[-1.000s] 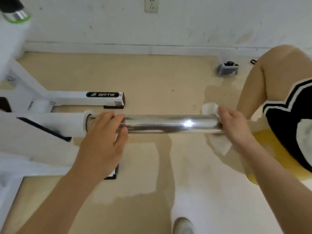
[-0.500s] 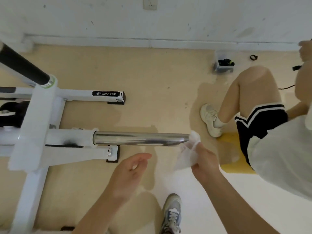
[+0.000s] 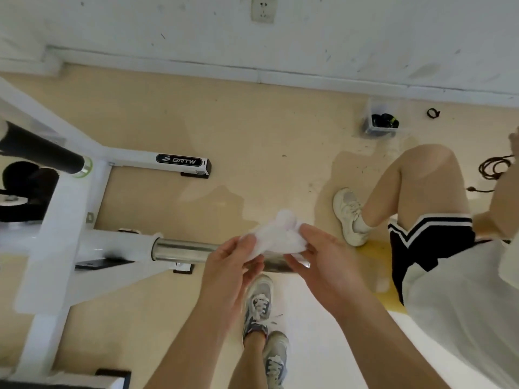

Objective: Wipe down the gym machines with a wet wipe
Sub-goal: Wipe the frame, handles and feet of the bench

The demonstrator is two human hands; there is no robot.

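Observation:
A crumpled white wet wipe (image 3: pixel 276 237) is held between both hands, above the outer end of the machine's chrome bar (image 3: pixel 182 251). My left hand (image 3: pixel 230 265) pinches its left edge with thumb and fingers. My right hand (image 3: pixel 317 259) grips its right side. The chrome bar sticks out to the right from the white machine frame (image 3: pixel 64 220); its far end is partly hidden behind my hands. A black padded handle (image 3: pixel 39 150) rises at the upper left.
A second person (image 3: pixel 438 237) in black shorts squats at the right on a yellow pad. A small clear box (image 3: pixel 380 123) stands by the wall, and a dark cable (image 3: pixel 494 167) lies at the far right. My own shoes (image 3: pixel 261 307) are below the bar.
My right hand pulled the wipe off the bar's end and lifted it. My left hand let go of the bar and came up to take the wipe's other side. The view pulled back.

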